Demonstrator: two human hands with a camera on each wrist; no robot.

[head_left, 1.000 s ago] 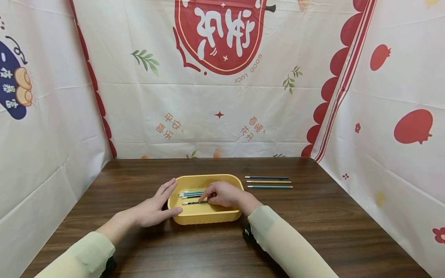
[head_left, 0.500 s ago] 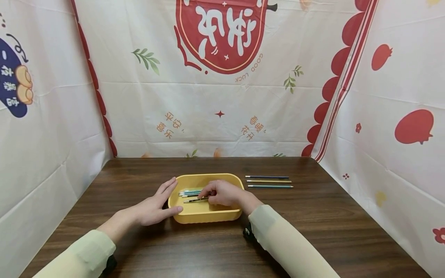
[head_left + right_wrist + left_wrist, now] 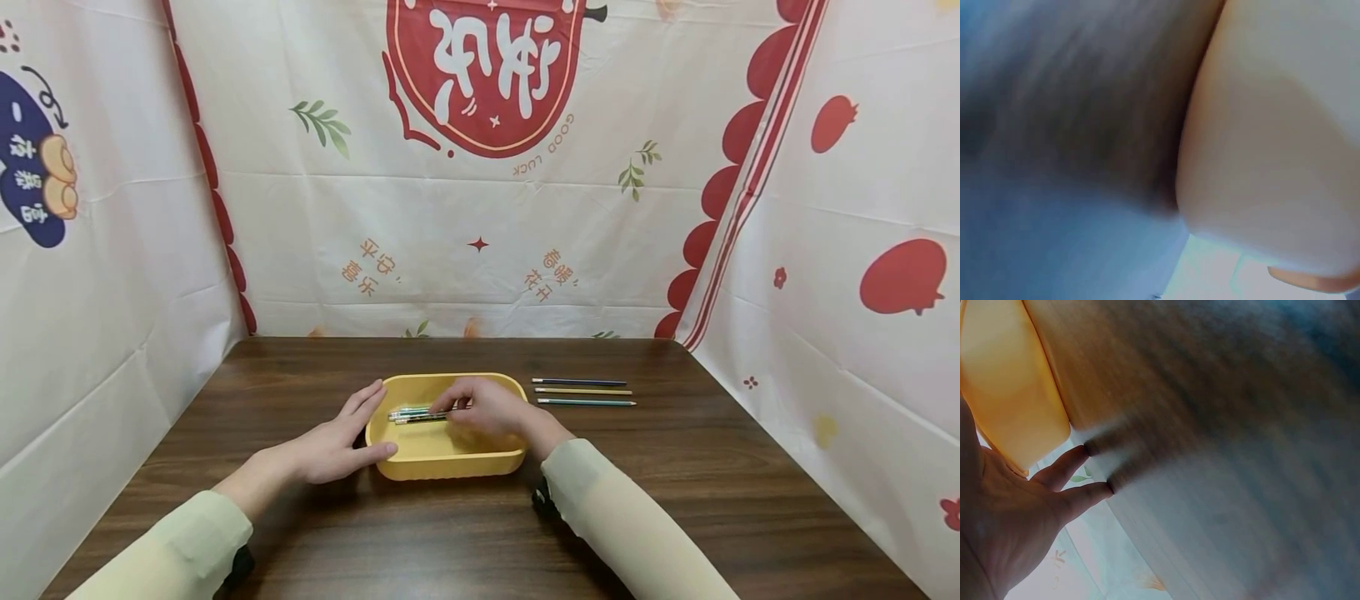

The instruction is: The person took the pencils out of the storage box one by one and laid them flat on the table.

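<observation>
A yellow bin [image 3: 450, 468] stands on the table with several pencils inside. My left hand [image 3: 330, 446] rests against its left end, fingers straight and spread, thumb on the near rim. In the left wrist view, the hand [image 3: 1016, 512] lies beside the bin wall [image 3: 1016, 375]. My right hand [image 3: 487, 407] reaches inside, thumb and fingers pinching a dark pencil [image 3: 420, 419]. This pencil lies close along the near side of some teal pencils [image 3: 405, 410], partly hidden by the hand. In the right wrist view the bin wall [image 3: 1260, 150] looks pale, and the pinch is not visible.
To the right of the bin, a dark blue pencil [image 3: 581, 382], a yellow pencil [image 3: 585, 391] and a teal pencil [image 3: 588, 402] lie in parallel on the brown wooden table [image 3: 337, 542]. Printed white cloth [image 3: 420, 208] hangs behind and at both sides.
My right hand has lifted the dark pencil from the bin's floor and brought it away from me, up against the teal pencils. The left hand has kept its place on the bin.
</observation>
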